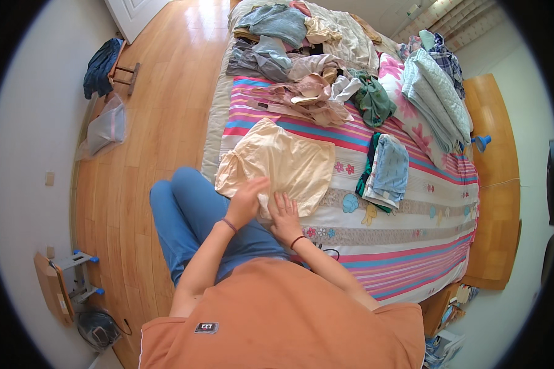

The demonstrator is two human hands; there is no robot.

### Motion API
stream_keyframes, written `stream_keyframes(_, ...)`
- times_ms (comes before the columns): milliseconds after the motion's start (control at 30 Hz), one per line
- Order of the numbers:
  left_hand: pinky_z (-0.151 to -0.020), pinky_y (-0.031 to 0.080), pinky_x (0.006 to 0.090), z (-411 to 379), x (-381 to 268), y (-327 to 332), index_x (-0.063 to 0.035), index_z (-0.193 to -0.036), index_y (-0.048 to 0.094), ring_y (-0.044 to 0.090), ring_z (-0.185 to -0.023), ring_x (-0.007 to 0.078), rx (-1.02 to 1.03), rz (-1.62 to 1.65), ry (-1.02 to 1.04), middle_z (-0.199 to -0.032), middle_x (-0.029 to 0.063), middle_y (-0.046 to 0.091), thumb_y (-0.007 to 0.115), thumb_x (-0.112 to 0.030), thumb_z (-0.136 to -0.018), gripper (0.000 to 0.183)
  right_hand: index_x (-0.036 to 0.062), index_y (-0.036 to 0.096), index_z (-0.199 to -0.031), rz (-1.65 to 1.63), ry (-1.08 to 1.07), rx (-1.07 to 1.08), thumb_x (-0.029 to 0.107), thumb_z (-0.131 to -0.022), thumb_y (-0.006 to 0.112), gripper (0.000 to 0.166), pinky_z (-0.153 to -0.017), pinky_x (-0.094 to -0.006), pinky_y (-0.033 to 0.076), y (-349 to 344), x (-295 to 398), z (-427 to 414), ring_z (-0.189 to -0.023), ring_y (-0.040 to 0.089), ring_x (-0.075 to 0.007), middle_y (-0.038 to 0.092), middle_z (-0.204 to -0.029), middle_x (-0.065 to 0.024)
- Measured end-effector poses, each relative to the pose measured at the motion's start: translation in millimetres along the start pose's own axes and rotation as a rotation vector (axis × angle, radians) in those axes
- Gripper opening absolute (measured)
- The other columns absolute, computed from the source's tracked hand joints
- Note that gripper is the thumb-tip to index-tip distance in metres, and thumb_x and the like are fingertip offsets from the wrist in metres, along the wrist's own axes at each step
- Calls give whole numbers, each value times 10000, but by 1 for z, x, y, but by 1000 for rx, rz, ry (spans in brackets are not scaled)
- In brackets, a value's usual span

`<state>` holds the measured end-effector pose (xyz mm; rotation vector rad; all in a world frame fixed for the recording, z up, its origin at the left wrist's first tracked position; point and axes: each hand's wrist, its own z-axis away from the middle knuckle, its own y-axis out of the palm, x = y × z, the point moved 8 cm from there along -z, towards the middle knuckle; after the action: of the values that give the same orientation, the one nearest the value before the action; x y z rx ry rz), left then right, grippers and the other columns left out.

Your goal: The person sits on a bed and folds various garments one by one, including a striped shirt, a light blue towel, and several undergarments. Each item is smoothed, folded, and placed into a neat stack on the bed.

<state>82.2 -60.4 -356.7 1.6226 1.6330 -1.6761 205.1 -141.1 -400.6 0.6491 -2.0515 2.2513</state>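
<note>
A pale cream garment [291, 157] is spread on the striped bedsheet [397, 240] before me, its left part creased and bunched. My left hand [248, 199] is at the garment's near edge, its fingers bent and slightly blurred; whether they pinch the cloth is not clear. Just to the right, my right hand [286, 221] lies palm down on the near edge, fingers somewhat spread, with a ring on one. To the right of the garment sits a small stack of folded clothes [388, 170], light blue on top, with white and dark green below.
Heaped clothes [277, 27] cover the bed's far left part, with a pink lace garment [309, 92] and a green one [371, 99] nearer. A folded pale quilt [434, 97] rests on a floral pillow [397, 87] by the wooden headboard [494, 184]. A black cable [331, 252] lies near my right forearm.
</note>
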Motion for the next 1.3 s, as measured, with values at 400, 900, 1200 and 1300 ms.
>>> stream_keyframes(400,-986,429,421,-3,-5,51,-76,-935,677,619,-1020,247,417,-532,184,-1040,109,675,639,-182,-804,173,57,654,-1123,-456,-18,-290,65,-785,624,339,-938,-407,472,-42,-66,6,-1070,625,-303,677,-1122,-129)
stream_keyframes(900,-1164,274,429,-38,8,85,-42,-1321,539,430,-1343,247,311,-693,136,-1411,111,505,578,-113,-830,498,-14,604,-1168,10,1081,-128,461,-811,700,601,-978,-438,443,-38,-180,4,-1144,541,-408,538,-1231,-286)
stream_keyframes(1200,-1147,297,442,-12,15,79,-21,-1219,621,466,-1317,256,335,-529,77,-1335,140,573,528,-112,-841,400,-29,561,-1052,-444,380,-503,216,-784,703,391,-897,-465,462,-77,-37,-89,-1041,545,-418,523,-1118,-225)
stream_keyframes(1300,-1064,389,433,3,2,61,-5,-1124,664,574,-1183,286,428,-490,-26,-1201,187,644,533,-104,-833,335,13,558,-1172,-580,151,-191,326,-768,760,549,-1009,-474,400,-56,23,-130,-1174,484,-414,512,-1227,-195)
